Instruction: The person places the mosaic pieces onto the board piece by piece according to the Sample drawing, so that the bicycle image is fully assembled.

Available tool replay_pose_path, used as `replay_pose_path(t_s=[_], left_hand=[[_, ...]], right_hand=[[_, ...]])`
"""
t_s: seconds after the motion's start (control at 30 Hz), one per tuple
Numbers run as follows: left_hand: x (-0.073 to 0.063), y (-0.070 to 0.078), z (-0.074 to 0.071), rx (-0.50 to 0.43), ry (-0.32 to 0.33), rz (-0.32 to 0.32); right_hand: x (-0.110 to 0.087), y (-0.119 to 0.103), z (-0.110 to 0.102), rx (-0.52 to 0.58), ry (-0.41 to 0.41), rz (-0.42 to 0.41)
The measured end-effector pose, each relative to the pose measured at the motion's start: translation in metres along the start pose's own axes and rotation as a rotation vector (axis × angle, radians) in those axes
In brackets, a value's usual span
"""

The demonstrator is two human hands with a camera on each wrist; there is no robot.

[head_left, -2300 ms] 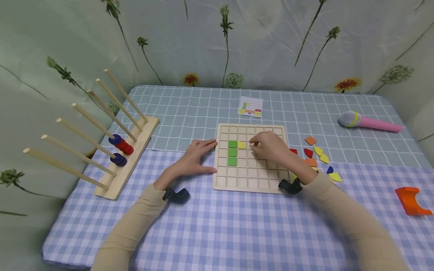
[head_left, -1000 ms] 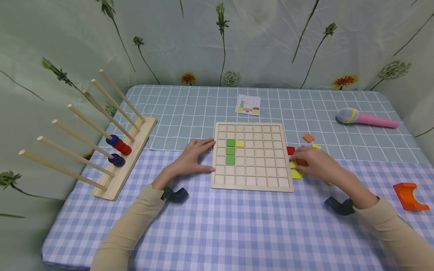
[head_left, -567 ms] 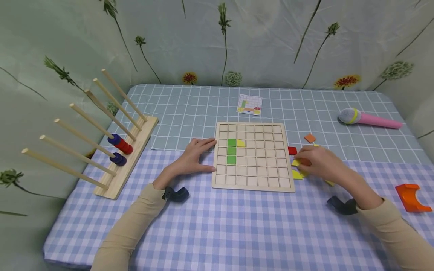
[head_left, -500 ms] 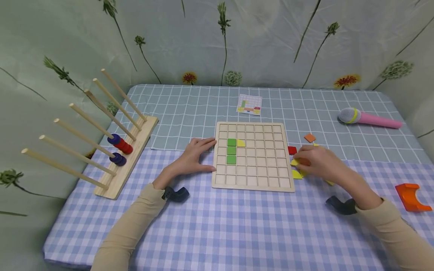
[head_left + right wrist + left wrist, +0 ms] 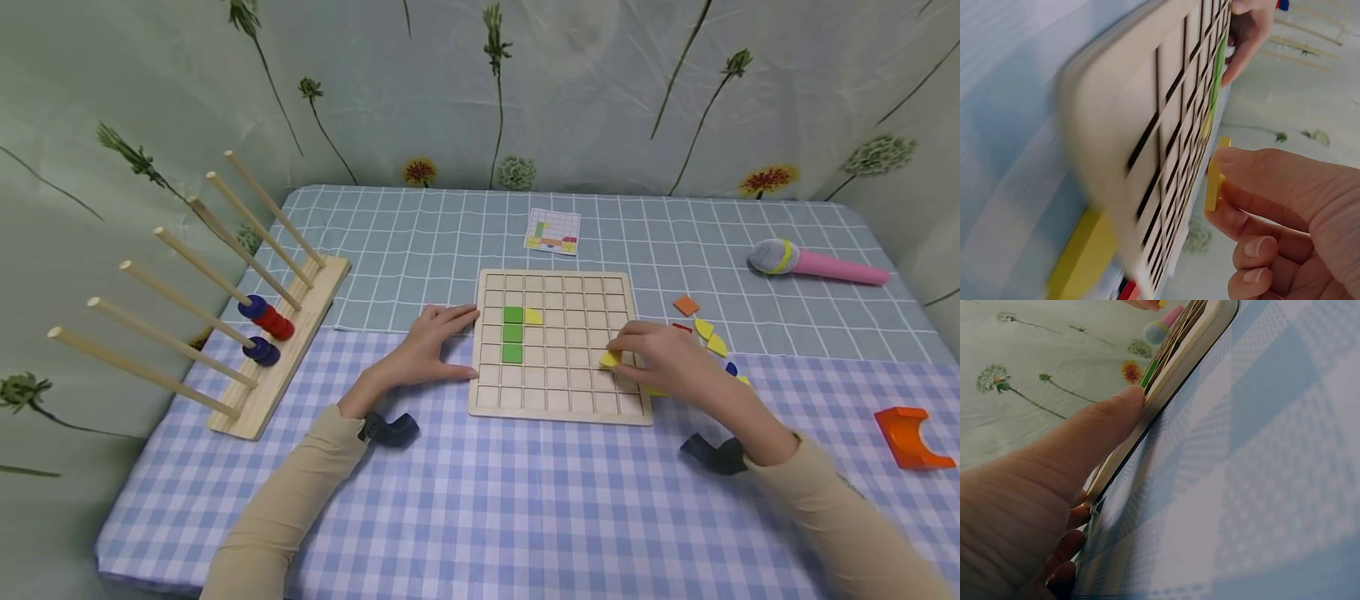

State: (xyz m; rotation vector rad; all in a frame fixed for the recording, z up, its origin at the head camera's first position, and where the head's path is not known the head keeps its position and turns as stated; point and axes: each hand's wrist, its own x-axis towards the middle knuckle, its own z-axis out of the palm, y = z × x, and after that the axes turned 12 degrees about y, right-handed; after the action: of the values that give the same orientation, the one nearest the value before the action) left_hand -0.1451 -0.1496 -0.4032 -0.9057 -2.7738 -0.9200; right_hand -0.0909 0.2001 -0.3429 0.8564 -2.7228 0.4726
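Thumb and fingers of the right hand [image 5: 666,358] pinched a yellow tile [image 5: 610,360] narrowly between their tips, raised over the right part of a wooden grid board [image 5: 557,379]. Left of those fingertips, three green squares [image 5: 512,334] stood in a column on the board, a yellow quarter-round [image 5: 533,317] just beside the topmost. The left hand [image 5: 429,354] had its thumb spread wide from its fingers, both touching the board's left edge. Right of the pinching fingers lay an orange tile [image 5: 686,306] and two yellow pieces [image 5: 717,345]; farther right, a pink microphone [image 5: 832,265]. Beyond both hands' fingers lay a printed card [image 5: 552,231]. Well left of the left fingers stood a peg rack [image 5: 291,354].
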Motion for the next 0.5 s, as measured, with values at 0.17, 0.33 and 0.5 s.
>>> replay_pose_path(t_s=[0.17, 0.33, 0.5], left_hand=[[0.000, 0.001, -0.001, -0.004, 0.001, -0.006], [0.000, 0.001, -0.001, -0.002, -0.002, -0.007], [0.000, 0.001, -0.001, -0.009, -0.005, -0.015]], right_hand=[[0.014, -0.013, 0.009, 0.009, -0.014, -0.015], [0.027, -0.028, 0.017, 0.025, -0.028, -0.016], [0.038, -0.043, 0.024, 0.039, -0.019, -0.039]])
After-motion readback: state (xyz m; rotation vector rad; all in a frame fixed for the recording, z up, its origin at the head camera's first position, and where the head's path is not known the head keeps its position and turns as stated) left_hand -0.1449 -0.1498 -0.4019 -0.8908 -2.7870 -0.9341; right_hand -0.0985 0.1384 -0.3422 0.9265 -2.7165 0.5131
